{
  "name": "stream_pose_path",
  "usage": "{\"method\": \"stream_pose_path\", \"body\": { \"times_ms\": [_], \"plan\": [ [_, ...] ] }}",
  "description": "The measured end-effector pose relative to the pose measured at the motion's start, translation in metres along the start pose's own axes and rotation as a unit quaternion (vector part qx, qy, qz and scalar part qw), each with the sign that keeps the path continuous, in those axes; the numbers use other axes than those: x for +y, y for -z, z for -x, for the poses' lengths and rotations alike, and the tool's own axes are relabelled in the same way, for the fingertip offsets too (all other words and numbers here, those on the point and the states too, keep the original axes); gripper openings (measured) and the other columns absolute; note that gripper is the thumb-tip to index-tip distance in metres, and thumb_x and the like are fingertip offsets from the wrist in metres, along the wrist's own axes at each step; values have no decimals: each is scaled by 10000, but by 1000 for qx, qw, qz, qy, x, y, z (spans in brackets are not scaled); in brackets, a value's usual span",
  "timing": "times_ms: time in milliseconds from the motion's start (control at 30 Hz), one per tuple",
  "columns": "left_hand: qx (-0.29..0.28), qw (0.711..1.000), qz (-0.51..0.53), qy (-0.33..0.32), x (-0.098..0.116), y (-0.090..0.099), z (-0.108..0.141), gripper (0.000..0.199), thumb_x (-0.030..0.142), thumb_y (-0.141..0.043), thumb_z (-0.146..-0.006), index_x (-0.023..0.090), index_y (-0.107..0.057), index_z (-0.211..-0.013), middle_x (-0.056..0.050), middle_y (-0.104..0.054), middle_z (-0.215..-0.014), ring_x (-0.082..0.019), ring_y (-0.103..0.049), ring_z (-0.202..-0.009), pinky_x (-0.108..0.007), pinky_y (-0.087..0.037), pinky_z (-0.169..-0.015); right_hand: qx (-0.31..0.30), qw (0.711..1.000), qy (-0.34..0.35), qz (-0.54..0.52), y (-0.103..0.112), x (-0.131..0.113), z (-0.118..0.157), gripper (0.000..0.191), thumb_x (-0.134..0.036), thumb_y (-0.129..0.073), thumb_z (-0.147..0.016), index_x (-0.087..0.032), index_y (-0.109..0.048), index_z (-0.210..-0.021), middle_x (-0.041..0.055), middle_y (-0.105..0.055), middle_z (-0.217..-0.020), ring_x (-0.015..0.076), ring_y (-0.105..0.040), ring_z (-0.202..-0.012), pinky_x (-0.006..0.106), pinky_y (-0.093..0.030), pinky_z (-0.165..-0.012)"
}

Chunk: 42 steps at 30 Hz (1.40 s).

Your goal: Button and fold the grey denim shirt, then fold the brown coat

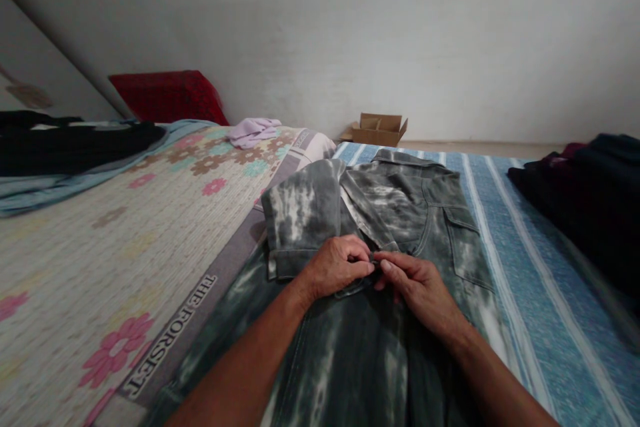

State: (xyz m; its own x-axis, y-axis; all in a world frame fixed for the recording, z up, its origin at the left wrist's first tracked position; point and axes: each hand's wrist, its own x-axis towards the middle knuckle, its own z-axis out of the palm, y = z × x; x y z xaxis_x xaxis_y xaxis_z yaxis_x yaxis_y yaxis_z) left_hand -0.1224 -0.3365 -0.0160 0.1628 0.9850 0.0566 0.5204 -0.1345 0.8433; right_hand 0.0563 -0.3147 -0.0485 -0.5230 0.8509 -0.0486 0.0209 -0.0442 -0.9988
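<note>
A grey-green and white tie-dye garment [320,373] lies spread before me, with seams, a flap pocket on the right and a stitched band at its far end. One part of it, shaped like a sleeve with a hemmed cuff [295,260], is turned across on the left. Near the middle of the cloth, my left hand [340,267] pinches a small bit of its edge between thumb and fingers. Close against it, my right hand [417,287] pinches the same edge from the right. Exactly what lies between the fingertips is too small to make out.
Floral bedding [175,227] spreads on the left, a blue striped cover [540,247] on the right. Dark folded clothes [590,193] are piled at right, black clothing [75,150] lies far left. A lilac cloth [253,132], an open cardboard box [379,130] and a red object [167,97] sit near the wall.
</note>
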Motion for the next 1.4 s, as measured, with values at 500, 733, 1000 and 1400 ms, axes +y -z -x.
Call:
{"method": "stream_pose_path", "body": {
  "times_ms": [500, 733, 1000, 1400],
  "plan": [
    [34, 999, 6, 24, -5, -4, -1, 187, 146, -564, -666, 141, -664, -823, -52, -638, -891, -146, -591, -714, -248, -461, -659, 75, 986, -71, -132, -5, 1, -6, 325, -315, -768, -554, -180, -602, -799, -20, -642, -571, 135, -582, -446, 195, -372, -358],
    [38, 999, -10, 13, -4, -7, -1, 356, 115, -519, -700, 159, -665, -1022, -45, -655, -1007, -116, -586, -698, -217, -455, -623, 69, 984, -81, -142, -3, -3, -5, 433, -284, -776, -537, -170, -568, -899, -35, -638, -613, 142, -613, -462, 178, -368, -354],
    [25, 996, -60, -65, -1, -6, -1, 382, 45, -450, -737, 173, -666, -1025, -28, -672, -1052, -146, -607, -916, -268, -465, -852, 42, 989, -68, -123, -2, -6, 0, 394, -260, -754, -573, -163, -589, -918, -23, -653, -637, 125, -610, -469, 169, -361, -372],
    [23, 985, -130, -111, -7, -10, -3, 318, 82, -450, -786, 159, -663, -1010, -53, -668, -977, -167, -603, -938, -272, -462, -858, 41, 990, -84, -109, -2, -6, -2, 395, -225, -741, -561, -156, -589, -918, -19, -656, -661, 124, -617, -487, 166, -370, -383]
  ]
}}
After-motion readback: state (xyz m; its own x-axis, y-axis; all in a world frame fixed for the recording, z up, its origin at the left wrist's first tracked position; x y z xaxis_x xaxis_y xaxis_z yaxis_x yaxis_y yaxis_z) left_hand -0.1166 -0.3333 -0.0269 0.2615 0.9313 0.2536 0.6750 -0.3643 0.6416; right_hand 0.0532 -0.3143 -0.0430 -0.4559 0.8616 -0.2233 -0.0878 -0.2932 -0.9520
